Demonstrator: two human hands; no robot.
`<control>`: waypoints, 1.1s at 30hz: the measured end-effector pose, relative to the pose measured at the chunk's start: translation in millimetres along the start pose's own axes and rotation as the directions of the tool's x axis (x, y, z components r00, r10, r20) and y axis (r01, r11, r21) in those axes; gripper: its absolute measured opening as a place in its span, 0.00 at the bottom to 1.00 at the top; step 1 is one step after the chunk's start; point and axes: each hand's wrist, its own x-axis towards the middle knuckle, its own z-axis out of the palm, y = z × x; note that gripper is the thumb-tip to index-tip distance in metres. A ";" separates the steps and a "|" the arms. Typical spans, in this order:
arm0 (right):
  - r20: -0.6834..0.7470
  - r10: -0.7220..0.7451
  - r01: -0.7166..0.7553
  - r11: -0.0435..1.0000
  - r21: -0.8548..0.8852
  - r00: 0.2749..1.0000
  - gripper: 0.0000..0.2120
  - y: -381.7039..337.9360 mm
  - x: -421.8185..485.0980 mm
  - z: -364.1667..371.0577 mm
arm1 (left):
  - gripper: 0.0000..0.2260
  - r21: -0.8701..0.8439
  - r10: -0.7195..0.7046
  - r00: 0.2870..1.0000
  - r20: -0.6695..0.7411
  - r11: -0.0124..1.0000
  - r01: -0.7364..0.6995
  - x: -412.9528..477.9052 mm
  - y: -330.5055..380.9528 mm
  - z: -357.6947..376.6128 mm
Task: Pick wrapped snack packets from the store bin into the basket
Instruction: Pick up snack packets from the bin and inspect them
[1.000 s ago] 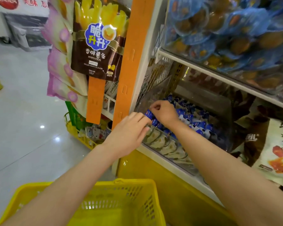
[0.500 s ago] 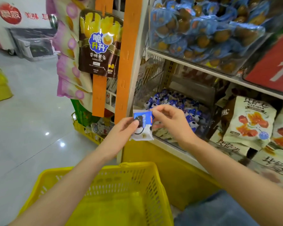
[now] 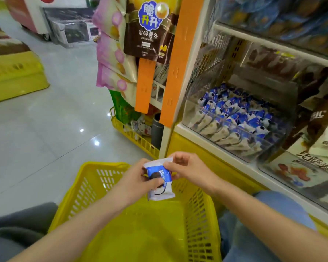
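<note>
A blue and white wrapped snack packet (image 3: 159, 181) hangs above the far end of the yellow basket (image 3: 80, 193). My left hand (image 3: 134, 182) grips its left side with the thumb across the wrapper. My right hand (image 3: 187, 170) pinches its upper right edge. The clear store bin (image 3: 216, 133) on the shelf at the right holds several more blue and white packets (image 3: 240, 114).
Hanging snack bags (image 3: 150, 29) and orange strips (image 3: 178, 59) stand to the left of the bin. A low yellow wire rack (image 3: 134, 137) sits on the floor beyond the basket. More bins and bags fill the shelves at the right. Grey tiled floor lies to the left.
Both hands came out of the bin with one packet and carried it down and toward me, from shelf height to above the basket.
</note>
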 end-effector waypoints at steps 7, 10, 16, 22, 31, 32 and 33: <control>0.024 0.055 -0.054 0.998 -0.017 0.998 0.03 28.4 25.6 8.2 | 0.10 -0.120 -0.139 0.977 -0.162 0.986 0.120 19.4 -16.8 2.1; 0.000 0.008 -0.008 0.999 -0.042 1.000 0.02 33.9 33.4 2.7 | 0.13 -0.088 -0.121 0.977 -0.173 0.990 0.107 28.7 -18.1 3.5; 0.066 -0.511 0.439 0.655 -0.615 0.857 0.07 34.6 39.4 -3.6 | 0.20 -0.165 -0.179 0.966 -0.189 0.975 0.148 40.1 -16.3 1.2; -0.253 -0.410 0.294 0.871 -0.395 0.876 0.05 36.4 40.1 -6.1 | 0.09 -0.197 -0.192 0.981 -0.036 0.964 0.181 34.5 -10.7 1.6; 0.203 0.236 -0.227 0.972 -0.066 0.950 0.19 42.3 28.0 -10.1 | 0.05 -0.158 -0.043 0.949 -0.313 0.987 -0.007 43.7 -22.8 -13.2; 0.201 0.215 -0.186 0.970 -0.154 0.956 0.21 44.3 26.0 -8.7 | 0.07 -0.108 -0.013 0.952 -0.305 0.994 -0.020 43.8 -23.5 -13.3; 0.176 0.176 -0.134 0.964 -0.228 0.968 0.23 44.7 24.9 -7.4 | 0.09 -0.035 0.021 0.955 -0.295 0.999 -0.033 44.0 -24.7 -13.1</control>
